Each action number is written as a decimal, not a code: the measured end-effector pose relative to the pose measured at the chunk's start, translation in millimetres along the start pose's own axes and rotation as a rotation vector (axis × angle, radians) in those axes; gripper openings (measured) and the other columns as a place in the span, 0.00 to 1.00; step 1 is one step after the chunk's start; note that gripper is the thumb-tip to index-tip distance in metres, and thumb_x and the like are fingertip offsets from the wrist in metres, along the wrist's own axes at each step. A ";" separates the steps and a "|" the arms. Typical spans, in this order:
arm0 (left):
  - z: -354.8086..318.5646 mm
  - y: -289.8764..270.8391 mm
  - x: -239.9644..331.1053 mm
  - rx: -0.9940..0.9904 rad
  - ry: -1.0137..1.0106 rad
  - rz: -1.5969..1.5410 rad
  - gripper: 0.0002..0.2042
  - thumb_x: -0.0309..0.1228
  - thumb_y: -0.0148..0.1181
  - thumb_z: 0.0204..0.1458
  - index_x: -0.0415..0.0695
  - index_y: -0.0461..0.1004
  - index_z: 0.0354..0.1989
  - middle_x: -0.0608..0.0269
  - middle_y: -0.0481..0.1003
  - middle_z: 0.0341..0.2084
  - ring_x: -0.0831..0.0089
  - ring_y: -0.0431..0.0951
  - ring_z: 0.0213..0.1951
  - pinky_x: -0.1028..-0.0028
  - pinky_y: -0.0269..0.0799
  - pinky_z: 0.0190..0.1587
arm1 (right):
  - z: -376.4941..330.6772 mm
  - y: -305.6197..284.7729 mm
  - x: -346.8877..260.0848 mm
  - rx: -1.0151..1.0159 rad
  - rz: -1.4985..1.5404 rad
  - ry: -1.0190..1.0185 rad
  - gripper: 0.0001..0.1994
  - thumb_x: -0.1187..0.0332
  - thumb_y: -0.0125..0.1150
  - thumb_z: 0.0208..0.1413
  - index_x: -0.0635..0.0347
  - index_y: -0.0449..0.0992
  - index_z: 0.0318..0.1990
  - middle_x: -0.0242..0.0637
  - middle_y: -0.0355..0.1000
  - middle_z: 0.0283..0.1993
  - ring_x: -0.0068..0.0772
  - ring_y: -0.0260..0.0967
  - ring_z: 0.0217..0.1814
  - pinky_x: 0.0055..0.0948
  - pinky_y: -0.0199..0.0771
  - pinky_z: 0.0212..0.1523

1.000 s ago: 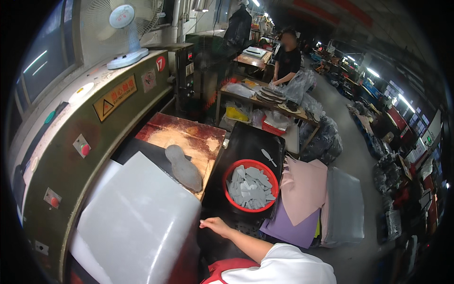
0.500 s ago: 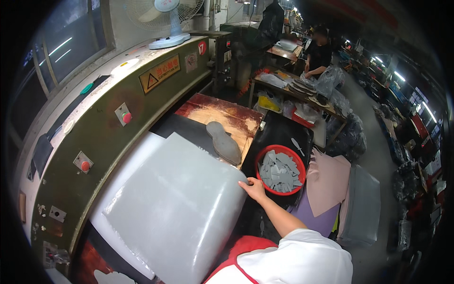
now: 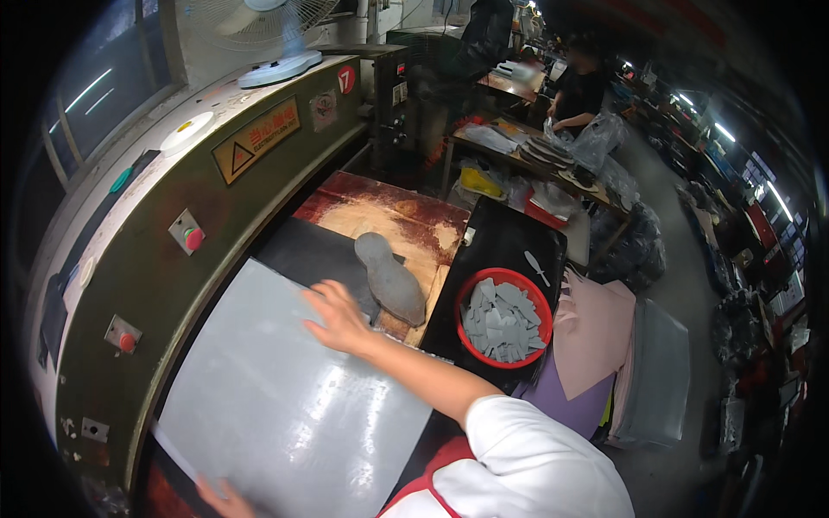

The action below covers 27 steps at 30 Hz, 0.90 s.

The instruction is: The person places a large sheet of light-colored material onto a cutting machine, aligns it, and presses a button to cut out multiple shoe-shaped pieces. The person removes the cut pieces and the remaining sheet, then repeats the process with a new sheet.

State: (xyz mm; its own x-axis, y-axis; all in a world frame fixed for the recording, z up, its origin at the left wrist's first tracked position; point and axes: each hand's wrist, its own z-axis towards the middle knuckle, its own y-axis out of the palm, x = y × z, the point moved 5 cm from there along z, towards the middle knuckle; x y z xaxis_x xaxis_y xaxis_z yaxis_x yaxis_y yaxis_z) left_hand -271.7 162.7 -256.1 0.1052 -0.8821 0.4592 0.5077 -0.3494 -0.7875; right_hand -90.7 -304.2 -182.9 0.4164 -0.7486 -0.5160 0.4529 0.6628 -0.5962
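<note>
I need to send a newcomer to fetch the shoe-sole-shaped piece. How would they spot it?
Start at the big green press with red buttons. On its worn wooden bed, just beyond the right hand, lies the grey sole-shaped piece. Unlike the small grey offcuts in the red bowl, it is one long, rounded shape.

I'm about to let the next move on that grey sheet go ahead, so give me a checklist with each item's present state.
1. Right hand flat on the grey sheet: ok.
2. Left hand on the sheet's near edge: ok, though only partly in view.
3. Sheet lying flat on the press bed: ok; no curl shows.
4. Sole-shaped die off the sheet: cannot tell; it lies close by the sheet's far corner, beside the right hand.
5. Red bowl of grey cut pieces apart from the sheet: ok, it stands on the black board to the right.
6. Hands away from the red buttons: ok.
</note>
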 end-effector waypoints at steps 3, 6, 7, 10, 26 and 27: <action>-64.6 48.8 89.4 -0.415 -0.029 0.151 0.31 0.32 0.54 0.53 0.41 0.54 0.67 0.43 0.53 0.65 0.50 0.50 0.68 0.49 0.36 0.67 | -33.2 -57.2 73.9 0.024 -0.265 0.235 0.27 0.64 0.66 0.44 0.57 0.69 0.54 0.57 0.63 0.54 0.58 0.56 0.60 0.48 0.61 0.58; -78.3 65.8 139.7 -0.558 -0.103 0.293 0.38 0.39 0.58 0.48 0.42 0.51 0.68 0.38 0.41 0.68 0.45 0.37 0.70 0.38 0.28 0.64 | -59.2 -98.3 131.9 -0.041 -0.505 0.259 0.32 0.57 0.65 0.47 0.65 0.66 0.58 0.61 0.63 0.55 0.66 0.55 0.61 0.52 0.58 0.61; -70.5 65.5 153.0 -0.465 -0.046 0.333 0.38 0.40 0.58 0.48 0.42 0.52 0.67 0.38 0.42 0.67 0.46 0.39 0.70 0.38 0.30 0.65 | -65.4 -102.6 143.1 -0.099 -0.497 0.256 0.33 0.57 0.66 0.46 0.66 0.65 0.58 0.61 0.63 0.56 0.66 0.54 0.63 0.52 0.57 0.62; -44.0 69.5 157.5 -0.506 -0.105 0.377 0.37 0.41 0.58 0.48 0.44 0.53 0.67 0.39 0.43 0.67 0.46 0.40 0.70 0.38 0.31 0.65 | -73.3 -103.9 161.6 -0.226 -0.339 0.312 0.35 0.56 0.68 0.46 0.69 0.65 0.58 0.61 0.62 0.58 0.66 0.51 0.65 0.50 0.55 0.64; 59.0 95.0 105.1 -0.335 -0.137 0.049 0.30 0.45 0.51 0.57 0.51 0.55 0.67 0.47 0.48 0.67 0.52 0.44 0.70 0.42 0.34 0.67 | -46.9 -70.7 162.2 -0.271 0.045 0.321 0.43 0.70 0.72 0.32 0.61 0.60 0.62 0.45 0.59 0.62 0.44 0.55 0.66 0.38 0.53 0.66; 57.3 80.4 97.5 -0.267 -0.128 -0.137 0.29 0.43 0.51 0.57 0.51 0.55 0.67 0.47 0.49 0.67 0.53 0.45 0.69 0.43 0.35 0.67 | -43.0 -75.5 160.9 -0.249 0.122 0.396 0.42 0.70 0.72 0.33 0.61 0.60 0.62 0.44 0.59 0.61 0.42 0.55 0.65 0.37 0.53 0.66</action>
State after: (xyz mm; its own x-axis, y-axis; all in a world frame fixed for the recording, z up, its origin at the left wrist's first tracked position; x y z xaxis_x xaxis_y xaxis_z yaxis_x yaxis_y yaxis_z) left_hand -171.7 66.7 -251.1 0.1670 -0.7803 0.6028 0.2841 -0.5473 -0.7872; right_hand -91.9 -475.3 -247.4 0.1002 -0.6459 -0.7568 0.1973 0.7584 -0.6212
